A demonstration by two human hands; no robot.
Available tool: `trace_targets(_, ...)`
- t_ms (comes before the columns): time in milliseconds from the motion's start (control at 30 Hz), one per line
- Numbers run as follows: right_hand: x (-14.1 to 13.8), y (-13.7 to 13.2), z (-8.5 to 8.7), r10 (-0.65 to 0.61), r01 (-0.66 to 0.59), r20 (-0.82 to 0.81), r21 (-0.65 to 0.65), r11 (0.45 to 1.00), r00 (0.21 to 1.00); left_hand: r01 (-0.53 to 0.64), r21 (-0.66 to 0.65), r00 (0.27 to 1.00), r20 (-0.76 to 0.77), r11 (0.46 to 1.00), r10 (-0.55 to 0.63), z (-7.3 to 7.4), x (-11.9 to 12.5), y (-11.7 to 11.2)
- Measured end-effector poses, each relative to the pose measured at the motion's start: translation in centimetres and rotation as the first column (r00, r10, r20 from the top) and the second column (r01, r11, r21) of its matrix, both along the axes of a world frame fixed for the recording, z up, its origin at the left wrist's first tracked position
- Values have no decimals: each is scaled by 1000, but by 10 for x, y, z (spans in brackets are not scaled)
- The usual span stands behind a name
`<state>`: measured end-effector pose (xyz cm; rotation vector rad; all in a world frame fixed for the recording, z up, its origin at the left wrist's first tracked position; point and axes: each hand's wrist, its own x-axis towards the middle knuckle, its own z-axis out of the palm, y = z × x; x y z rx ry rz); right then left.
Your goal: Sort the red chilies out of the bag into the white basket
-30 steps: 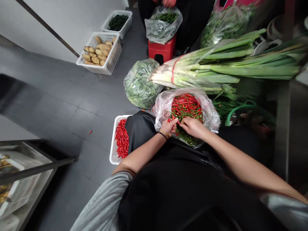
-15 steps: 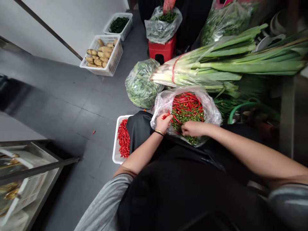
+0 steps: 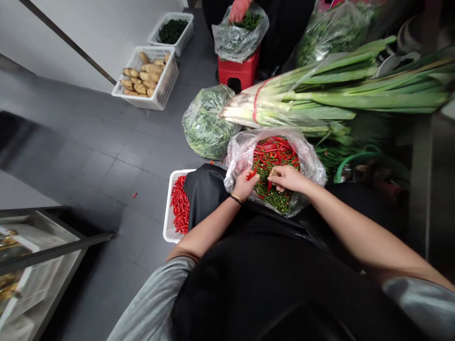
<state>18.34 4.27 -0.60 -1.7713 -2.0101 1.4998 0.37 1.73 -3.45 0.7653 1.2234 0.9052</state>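
A clear plastic bag (image 3: 313, 163) on my lap holds red chillies (image 3: 273, 151) and a heap of green stems. My left hand (image 3: 246, 183) is closed on a few red chillies at the bag's left rim. My right hand (image 3: 287, 177) sits inside the bag with its fingers pinched on a chilli. A white basket (image 3: 169, 208) of stemmed red chillies stands on the floor by my left knee, partly hidden by my black apron.
A bundle of leeks (image 3: 320, 97) lies behind the bag, beside a bag of greens (image 3: 206, 125). Farther off are a basket of potatoes (image 3: 145, 78), a basket of dark greens (image 3: 173, 31) and a red stool (image 3: 237, 71). Another person's hand (image 3: 237, 9) reaches into a bag there. A metal shelf (image 3: 35, 255) stands at left.
My right hand has moved up and left inside the bag toward my left hand, taking a chilli. My left hand stays at the bag's rim. The other person's hand dipped lower into the far bag.
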Motion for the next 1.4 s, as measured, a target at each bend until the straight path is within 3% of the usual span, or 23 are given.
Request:
trace_targets(67,9,-16,2,-106,100,-210,-38,994,972,173,48,985,-1,984,-174,4,6,-3)
trace_targets(100,8,-23,2,-118,125,-237,15,992,964,259,22,966,14,966,-259,6,8,-4)
trace_targets(167,2,-31,4,-78,109,-136,237,965,988,377,-95,924,97,921,-369,9,11,-6)
trace_targets(233,-6,-31,6,-40,-17,120,444,896,992,403,-235,911,198,884,-362,9,11,-8)
trace_targets(300,-12,-20,7,-24,-174,368,497,850,930,371,-334,921,249,866,-299,7,11,-11)
trace_targets(367,-14,2,6,-26,-252,520,456,854,854,337,-362,934,245,869,-260,6,11,-13)
trace_targets(467,-14,42,0,8,-297,635,350,889,773,348,-331,929,251,877,-273,5,9,-13)
trace_targets(567,-8,66,-4,126,-360,699,198,912,704,361,-308,917,290,880,-274,7,5,-10)
trace_targets(633,1,65,-1,155,-395,666,225,891,730,317,-280,928,287,906,-236,8,3,-7)
trace_targets(733,17,36,11,117,-283,379,419,863,918,156,-160,972,202,975,-122,9,4,-4)
trace_targets(800,22,9,19,88,-125,106,415,901,990,92,-43,983,163,995,-83,8,8,-4)
trace_targets(867,20,-16,24,64,-46,-39,360,932,997,140,15,977,158,990,-140,8,12,-6)
trace_targets(933,12,-30,24,71,-73,19,418,906,997,238,-41,956,185,970,-227,7,15,-10)
trace_targets(1033,-3,-28,18,66,-245,338,521,817,939,316,-217,930,264,923,-256,6,14,-14)
trace_targets(1100,-13,-14,14,69,-342,509,465,817,858,259,-302,947,264,917,-181,6,12,-14)
trace_targets(1200,-21,9,8,148,-435,622,339,834,769,123,-337,980,191,934,-60,5,8,-11)
trace_targets(1300,-20,18,5,179,-428,594,309,849,784,45,-253,990,138,966,-10,5,7,-8)
trace_targets(1400,-10,7,7,60,-195,337,383,903,940,-15,-144,992,119,989,33,3,11,-8)
